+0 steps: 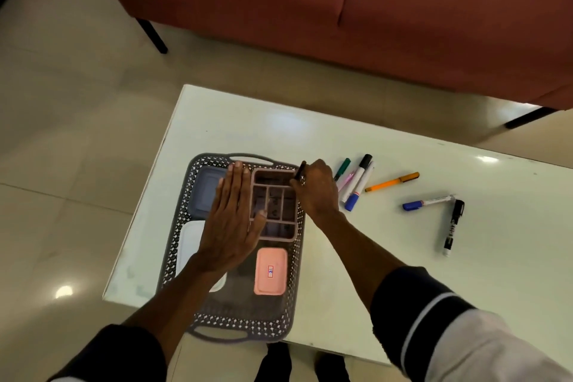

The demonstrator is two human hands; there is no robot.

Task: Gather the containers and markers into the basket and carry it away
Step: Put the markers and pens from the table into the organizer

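A grey perforated basket (pixel 238 324) lies on the white table's left end. Inside it are a blue-lidded container (pixel 204 189), a white container (pixel 189 242), a pink-lidded container (pixel 270 271) and a pink divided organiser (pixel 280 226). My left hand (pixel 232 223) lies flat, fingers straight, against the organiser's left side. My right hand (pixel 316 187) pinches a dark marker (pixel 300 170) over the organiser's far right corner. Loose markers lie to the right: a green one (pixel 342 168), a black-capped one (pixel 361 174), a blue-capped one (pixel 353 200), an orange pen (pixel 392 181), another blue-capped one (pixel 426 203) and a black one (pixel 452 226).
The white table (pixel 356 273) has its near edge close to my feet and its left edge just beside the basket. A red sofa (pixel 341 3) with black legs stands beyond the table. Tiled floor (pixel 62 149) spreads to the left.
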